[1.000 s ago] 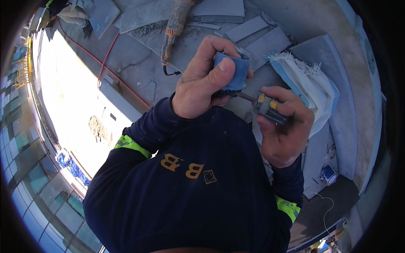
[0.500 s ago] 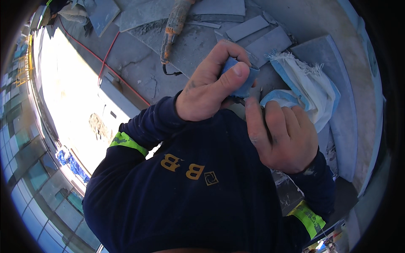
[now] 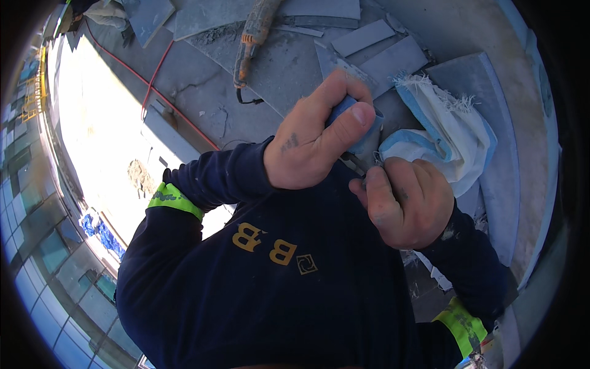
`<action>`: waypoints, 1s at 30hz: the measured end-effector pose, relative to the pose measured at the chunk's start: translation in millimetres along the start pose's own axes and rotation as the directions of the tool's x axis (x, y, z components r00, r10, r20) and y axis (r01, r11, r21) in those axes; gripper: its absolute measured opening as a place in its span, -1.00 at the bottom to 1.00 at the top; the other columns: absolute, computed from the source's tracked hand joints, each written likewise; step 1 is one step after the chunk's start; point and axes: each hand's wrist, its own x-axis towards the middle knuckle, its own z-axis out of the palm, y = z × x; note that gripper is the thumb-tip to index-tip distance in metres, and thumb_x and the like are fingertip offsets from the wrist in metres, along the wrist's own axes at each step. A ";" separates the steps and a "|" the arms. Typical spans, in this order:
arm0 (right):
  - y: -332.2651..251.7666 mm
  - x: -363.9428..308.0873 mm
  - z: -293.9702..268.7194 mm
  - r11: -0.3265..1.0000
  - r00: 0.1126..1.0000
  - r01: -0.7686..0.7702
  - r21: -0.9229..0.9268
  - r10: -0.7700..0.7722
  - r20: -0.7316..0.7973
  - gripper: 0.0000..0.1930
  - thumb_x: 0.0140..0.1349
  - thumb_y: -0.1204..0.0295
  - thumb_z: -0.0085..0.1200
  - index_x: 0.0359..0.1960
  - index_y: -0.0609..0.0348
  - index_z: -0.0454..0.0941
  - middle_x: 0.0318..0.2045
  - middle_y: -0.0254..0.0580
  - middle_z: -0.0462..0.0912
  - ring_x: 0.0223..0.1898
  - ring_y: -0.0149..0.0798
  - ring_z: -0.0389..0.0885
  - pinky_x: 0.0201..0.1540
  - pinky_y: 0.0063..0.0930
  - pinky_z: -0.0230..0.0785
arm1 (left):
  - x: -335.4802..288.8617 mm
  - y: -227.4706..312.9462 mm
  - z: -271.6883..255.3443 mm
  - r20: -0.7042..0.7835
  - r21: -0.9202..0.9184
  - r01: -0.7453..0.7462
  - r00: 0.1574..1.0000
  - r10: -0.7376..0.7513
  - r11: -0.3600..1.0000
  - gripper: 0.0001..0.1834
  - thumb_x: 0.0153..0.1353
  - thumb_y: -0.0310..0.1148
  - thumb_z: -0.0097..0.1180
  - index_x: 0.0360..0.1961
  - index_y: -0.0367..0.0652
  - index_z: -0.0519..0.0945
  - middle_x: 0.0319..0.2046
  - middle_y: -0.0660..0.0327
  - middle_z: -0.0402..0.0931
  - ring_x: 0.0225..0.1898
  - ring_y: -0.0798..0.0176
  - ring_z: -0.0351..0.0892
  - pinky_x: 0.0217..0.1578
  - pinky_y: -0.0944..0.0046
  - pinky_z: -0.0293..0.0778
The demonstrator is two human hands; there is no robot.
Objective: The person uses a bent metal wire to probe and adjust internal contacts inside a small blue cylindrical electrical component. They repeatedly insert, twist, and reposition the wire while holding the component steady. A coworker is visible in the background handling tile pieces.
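My left hand (image 3: 316,138) is closed around a blue cylinder with a thin rim (image 3: 367,142); its kind I cannot make out. The thumb lies across its near side and the forefinger curls over the far side. My right hand (image 3: 410,200) is closed on a thin, dark metal tool (image 3: 354,163). The tool's tip points toward the blue cylinder's lower edge, and my fingers hide the rest of it. From this view I cannot tell whether the tip touches the cylinder.
Beyond my left hand lies an orange-grey power tool (image 3: 251,46) with a black cord. Grey slabs (image 3: 393,64) are spread past my hands. A white and blue woven sack (image 3: 458,138) lies right. A red hose (image 3: 175,111) crosses the ground left. Another person's glove (image 3: 107,13) shows far left.
My right hand has drawn slightly back and turned, and more of the metal tool shows. My left hand has moved a little right and nearer with the blue cylinder.
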 end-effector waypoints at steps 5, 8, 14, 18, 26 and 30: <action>-19.4 6.4 -1.2 0.814 0.887 -0.415 0.407 0.461 -0.016 -0.77 0.21 0.40 0.20 -0.31 0.25 0.40 -0.56 -0.19 0.46 -0.69 -0.31 0.39 -0.62 -0.40 0.30 | 0.2 -0.2 1.3 -0.030 0.013 -0.123 0.992 0.124 0.992 -0.63 0.45 -0.09 -0.13 -0.09 -0.25 0.36 -0.27 0.07 0.51 -0.28 0.33 0.55 -0.21 0.32 0.46; -26.9 13.2 -7.1 0.357 0.642 -0.641 0.679 0.734 0.220 -0.74 0.27 0.35 0.17 -0.30 0.28 0.39 -0.58 -0.22 0.48 -0.68 -0.40 0.39 -0.58 -0.46 0.30 | 2.5 -4.4 2.1 -0.059 0.061 -0.214 0.974 0.217 0.975 -0.62 0.45 -0.09 -0.13 -0.07 -0.26 0.35 -0.27 0.05 0.51 -0.28 0.31 0.55 -0.21 0.31 0.48; -18.4 23.8 -26.3 -0.419 0.239 -0.700 0.579 0.627 0.742 -0.73 0.32 0.33 0.13 -0.30 0.29 0.38 -0.58 -0.32 0.49 -0.66 -0.55 0.34 -0.59 -0.57 0.22 | 2.2 -17.2 3.9 -0.078 0.097 -0.306 0.946 0.314 0.947 -0.62 0.45 -0.08 -0.13 -0.08 -0.25 0.35 -0.27 0.03 0.51 -0.28 0.31 0.55 -0.24 0.31 0.48; -15.1 28.9 -29.6 -0.322 0.249 -0.756 0.570 0.664 0.705 -0.78 0.34 0.38 0.08 -0.23 0.30 0.37 -0.51 -0.29 0.50 -0.59 -0.56 0.36 -0.52 -0.60 0.22 | 10.9 -22.9 -0.5 -0.065 0.035 -0.187 0.980 0.189 0.982 -0.60 0.46 -0.01 -0.21 -0.07 -0.17 0.32 -0.26 -0.02 0.49 -0.45 0.36 0.49 -0.46 0.39 0.44; -28.8 31.0 -44.5 -0.074 0.374 -0.782 0.619 0.738 0.561 -0.79 0.34 0.45 0.01 -0.11 0.32 0.32 -0.48 -0.28 0.50 -0.51 -0.57 0.35 -0.45 -0.63 0.22 | 18.1 -20.3 -4.1 0.042 -0.812 0.071 0.997 -0.064 0.580 -0.62 0.47 0.07 -0.33 -0.08 -0.03 0.24 -0.31 -0.05 0.51 -0.73 0.36 0.31 -0.75 0.44 0.23; -26.5 37.7 -46.0 -0.107 0.345 -0.809 0.578 0.709 0.615 -0.80 0.35 0.44 -0.01 -0.13 0.32 0.33 -0.52 -0.33 0.47 -0.51 -0.58 0.34 -0.46 -0.63 0.21 | 11.1 -19.4 -1.5 0.057 -0.837 0.069 0.998 -0.038 0.542 -0.63 0.48 0.06 -0.36 -0.07 -0.01 0.24 -0.32 -0.07 0.51 -0.72 0.36 0.30 -0.74 0.44 0.22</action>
